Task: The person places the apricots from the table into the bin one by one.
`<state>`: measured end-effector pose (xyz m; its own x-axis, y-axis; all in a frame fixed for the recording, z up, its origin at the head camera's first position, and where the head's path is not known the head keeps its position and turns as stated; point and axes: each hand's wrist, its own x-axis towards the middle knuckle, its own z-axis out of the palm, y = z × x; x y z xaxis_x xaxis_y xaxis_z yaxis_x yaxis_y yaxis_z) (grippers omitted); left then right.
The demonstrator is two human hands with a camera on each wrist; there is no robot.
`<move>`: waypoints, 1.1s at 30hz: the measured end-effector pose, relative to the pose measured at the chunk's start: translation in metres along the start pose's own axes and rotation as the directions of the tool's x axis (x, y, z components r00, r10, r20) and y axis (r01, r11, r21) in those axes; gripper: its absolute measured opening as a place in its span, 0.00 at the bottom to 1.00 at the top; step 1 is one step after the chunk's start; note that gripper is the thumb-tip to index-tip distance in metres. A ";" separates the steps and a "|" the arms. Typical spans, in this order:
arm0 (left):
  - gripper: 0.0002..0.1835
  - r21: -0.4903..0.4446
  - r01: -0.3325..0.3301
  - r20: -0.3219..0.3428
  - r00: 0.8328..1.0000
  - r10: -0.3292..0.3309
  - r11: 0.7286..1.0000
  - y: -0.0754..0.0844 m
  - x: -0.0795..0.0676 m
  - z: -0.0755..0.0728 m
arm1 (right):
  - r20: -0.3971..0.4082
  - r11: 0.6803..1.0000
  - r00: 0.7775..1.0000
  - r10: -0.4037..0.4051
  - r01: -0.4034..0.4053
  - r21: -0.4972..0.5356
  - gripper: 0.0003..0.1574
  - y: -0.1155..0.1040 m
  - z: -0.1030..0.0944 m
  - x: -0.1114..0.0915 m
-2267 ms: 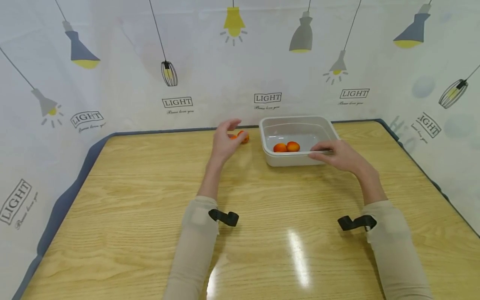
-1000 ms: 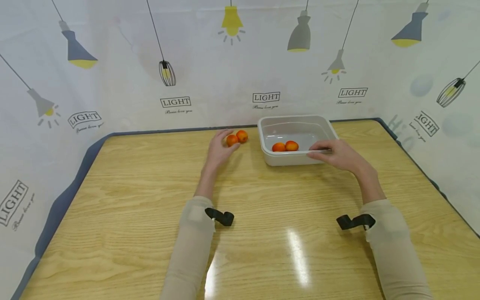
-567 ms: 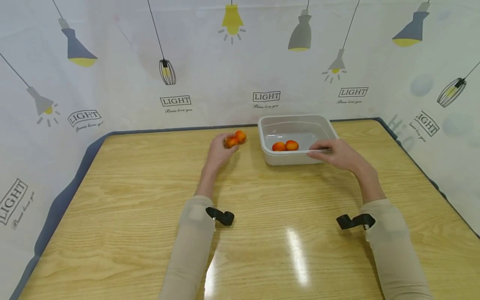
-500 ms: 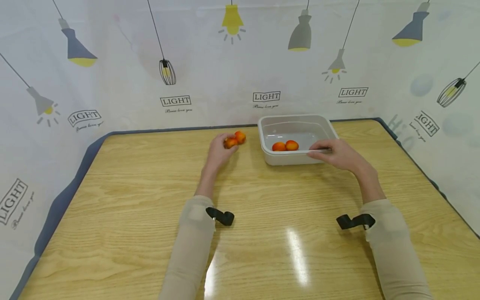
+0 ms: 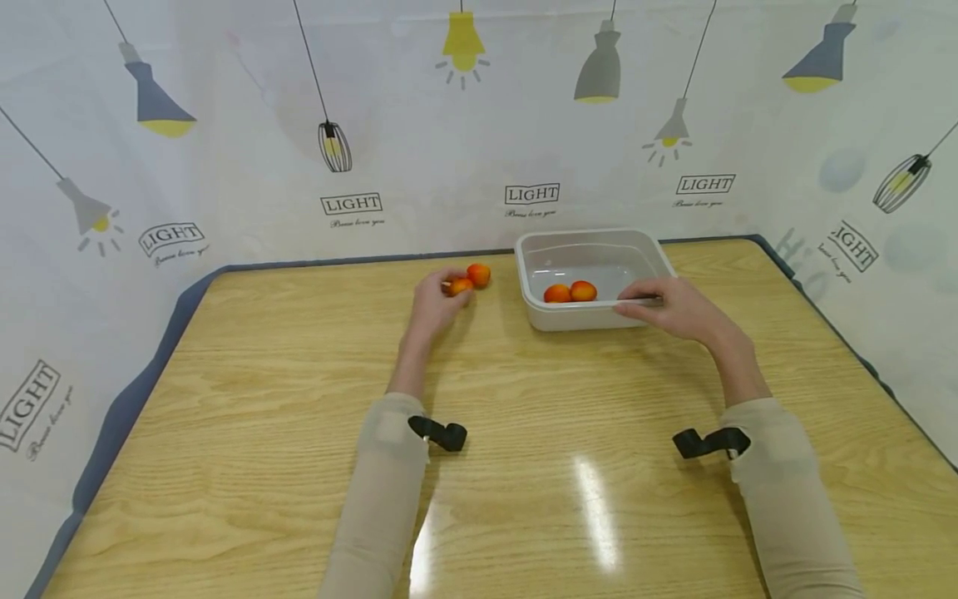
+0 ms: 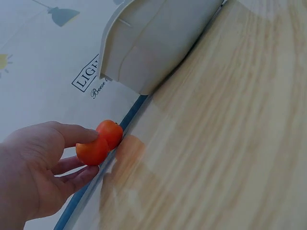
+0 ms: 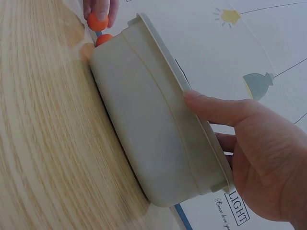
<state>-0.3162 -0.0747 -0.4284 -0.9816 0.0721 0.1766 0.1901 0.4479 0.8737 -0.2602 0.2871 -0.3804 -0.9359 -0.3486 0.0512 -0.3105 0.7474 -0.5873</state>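
Observation:
At the back of the table, my left hand (image 5: 432, 306) pinches a small round orange-red fruit (image 5: 461, 286) between thumb and fingers. A second orange-red fruit (image 5: 479, 275) lies right beside it, on the bin side. In the left wrist view the held fruit (image 6: 92, 152) overlaps the other fruit (image 6: 110, 134). My right hand (image 5: 677, 309) grips the near rim of a pale grey plastic bin (image 5: 584, 317), thumb outside and fingers over the inner side, as the right wrist view shows. Two similar fruits (image 5: 583, 290) sit inside the bin near its front wall.
The wooden table (image 5: 516, 416) ends at a dark blue edge against a white printed backdrop (image 5: 419, 125). The bin stands upright close to that back edge. Black straps with curled ends (image 5: 441, 433) sit on both sleeves.
My left hand drew back from over the two table fruits, then closed its fingers on the nearer one, which shifted slightly toward me. The right hand and bin stayed in place.

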 end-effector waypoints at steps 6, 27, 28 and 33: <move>0.17 -0.036 0.011 -0.004 1.000 -0.011 0.999 0.004 -0.003 -0.002 | 0.004 1.000 1.000 -0.002 0.002 -0.002 0.22 0.000 0.000 0.000; 0.17 -0.084 -0.100 -0.057 0.994 0.096 0.991 0.027 0.000 -0.006 | 0.008 1.000 1.000 -0.014 0.014 0.000 0.22 -0.002 0.000 -0.001; 0.17 -0.092 -0.108 -0.059 0.993 0.102 0.990 0.029 0.000 -0.006 | 0.007 1.000 1.000 -0.015 0.015 0.001 0.22 -0.002 0.000 -0.001; 0.17 -0.108 -0.142 -0.065 0.989 0.135 0.984 0.037 -0.001 -0.007 | 0.005 1.000 1.000 -0.007 0.007 -0.001 0.22 -0.002 0.000 0.000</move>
<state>-0.3081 -0.0648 -0.3931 -0.9437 0.0741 0.3223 0.3280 0.3343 0.8836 -0.2592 0.2859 -0.3788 -0.9327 -0.3569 0.0512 -0.3174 0.7452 -0.5864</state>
